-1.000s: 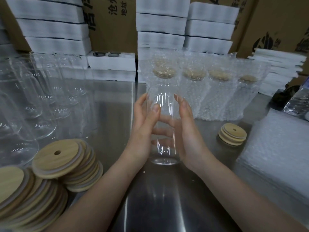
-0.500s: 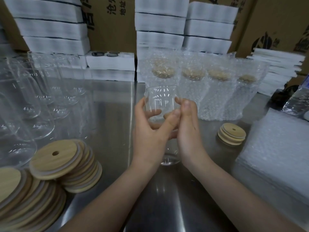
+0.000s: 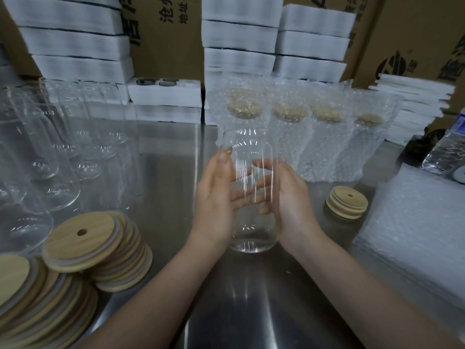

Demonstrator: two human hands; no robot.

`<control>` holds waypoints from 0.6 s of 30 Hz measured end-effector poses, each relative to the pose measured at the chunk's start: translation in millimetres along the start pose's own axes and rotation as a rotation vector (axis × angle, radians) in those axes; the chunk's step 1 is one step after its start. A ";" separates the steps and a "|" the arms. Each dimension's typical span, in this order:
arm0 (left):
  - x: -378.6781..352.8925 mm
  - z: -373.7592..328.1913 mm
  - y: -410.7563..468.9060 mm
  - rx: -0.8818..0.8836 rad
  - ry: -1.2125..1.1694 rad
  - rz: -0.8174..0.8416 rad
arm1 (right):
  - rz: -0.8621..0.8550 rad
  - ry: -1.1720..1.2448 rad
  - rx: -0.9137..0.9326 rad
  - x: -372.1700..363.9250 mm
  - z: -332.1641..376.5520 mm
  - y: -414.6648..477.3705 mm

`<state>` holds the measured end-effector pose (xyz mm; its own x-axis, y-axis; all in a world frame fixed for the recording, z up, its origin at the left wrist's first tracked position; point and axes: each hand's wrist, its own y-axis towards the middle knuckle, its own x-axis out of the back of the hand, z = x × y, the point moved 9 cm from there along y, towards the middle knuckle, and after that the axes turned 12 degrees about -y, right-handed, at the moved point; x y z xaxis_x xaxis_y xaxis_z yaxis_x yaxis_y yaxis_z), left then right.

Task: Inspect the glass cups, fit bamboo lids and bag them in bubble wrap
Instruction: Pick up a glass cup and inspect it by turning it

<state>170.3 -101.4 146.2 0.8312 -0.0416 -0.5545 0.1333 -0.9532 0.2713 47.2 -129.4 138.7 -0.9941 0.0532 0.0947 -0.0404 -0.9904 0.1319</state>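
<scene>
Empty lidless glass cup (image 3: 252,222) upright before bagged cups (image 3: 327,147)

Dim overhead light; glare streaks on steel table (image 3: 251,311); edges warped.
</scene>
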 end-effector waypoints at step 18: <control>31.5 -14.7 8.8 -0.107 0.077 -0.216 | 0.416 0.261 -0.102 -42.6 -8.2 -8.0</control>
<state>205.5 -106.7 142.7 0.8153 0.1869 -0.5481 0.3657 -0.9000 0.2371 89.0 -124.8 125.5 -0.9195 -0.3699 -0.1332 0.3683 -0.9290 0.0372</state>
